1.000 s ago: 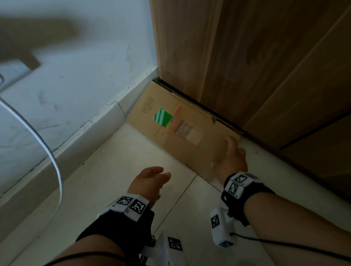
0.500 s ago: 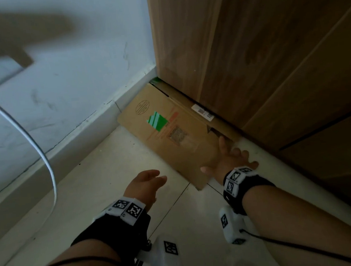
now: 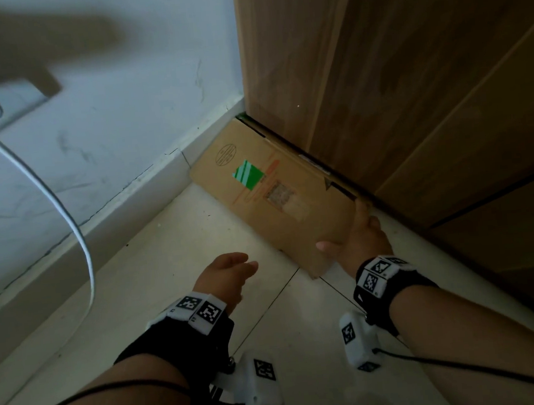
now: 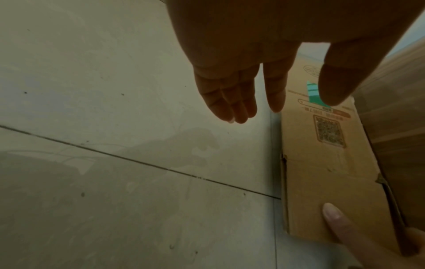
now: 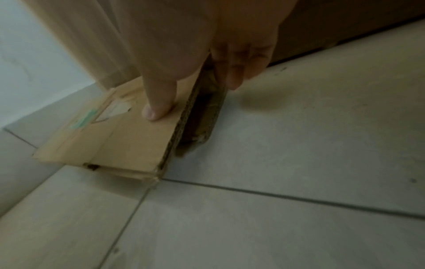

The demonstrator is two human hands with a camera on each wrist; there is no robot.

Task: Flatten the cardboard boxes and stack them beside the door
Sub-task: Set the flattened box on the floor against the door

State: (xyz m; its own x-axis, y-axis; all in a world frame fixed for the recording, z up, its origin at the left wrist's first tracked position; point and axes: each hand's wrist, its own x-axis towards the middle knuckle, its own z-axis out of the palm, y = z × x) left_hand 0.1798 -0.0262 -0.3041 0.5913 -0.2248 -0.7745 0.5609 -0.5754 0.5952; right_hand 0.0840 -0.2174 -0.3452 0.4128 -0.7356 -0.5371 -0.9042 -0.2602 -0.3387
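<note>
A flattened brown cardboard box with a green mark stands on edge on the tile floor and leans against the wooden door. A second, darker cardboard piece shows just behind it. My right hand grips the box's near end, with the thumb on the front face and the fingers behind the cardboard. My left hand hovers over the floor left of the box, fingers straight and holding nothing.
The box's far end sits in the corner where the white wall and grey baseboard meet the door. A white cable hangs down the wall at the left. Pale floor tiles lie in front.
Half a second ago the box tipped out from the door under my spread right hand. Now it stands closer to the door and my right thumb and fingers clasp its near end.
</note>
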